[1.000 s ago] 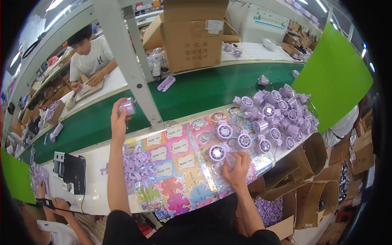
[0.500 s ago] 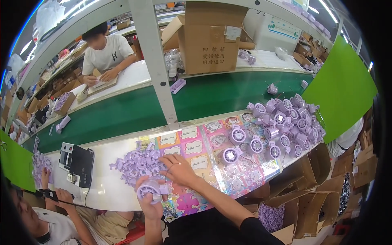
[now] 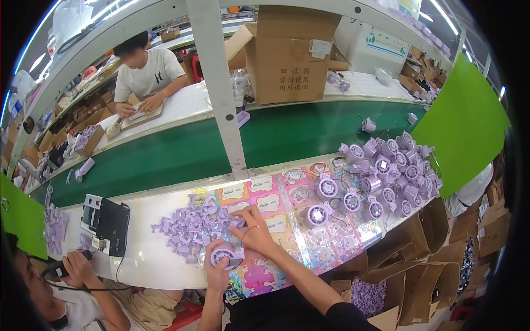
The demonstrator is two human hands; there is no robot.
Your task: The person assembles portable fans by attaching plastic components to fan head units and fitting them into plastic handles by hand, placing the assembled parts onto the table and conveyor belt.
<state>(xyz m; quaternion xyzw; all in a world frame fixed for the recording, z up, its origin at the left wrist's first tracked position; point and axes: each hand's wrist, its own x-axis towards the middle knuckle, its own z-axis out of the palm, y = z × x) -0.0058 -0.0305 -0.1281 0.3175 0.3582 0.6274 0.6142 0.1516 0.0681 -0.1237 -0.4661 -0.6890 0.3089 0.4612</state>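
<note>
My left hand (image 3: 217, 272) holds a round purple fan housing (image 3: 223, 256) just above the near edge of the white bench (image 3: 138, 259). My right hand (image 3: 253, 230) reaches left across the colourful sticker sheet (image 3: 276, 220), its fingers on the edge of a heap of small purple plastic clips (image 3: 190, 226). A thin wire runs from the housing over my right hand. To the right lie three separate purple fan units (image 3: 342, 198), and beyond them a big pile of the same units (image 3: 395, 165).
A green conveyor belt (image 3: 182, 154) runs behind the bench, crossed by a white post (image 3: 221, 94). A black device (image 3: 107, 223) sits at left. A person sits at lower left, another works across the belt. Cardboard boxes (image 3: 408, 276) stand at right.
My left hand has come down from the belt to the near edge with a fan housing. My right hand moved from the fan units leftward to the clip heap.
</note>
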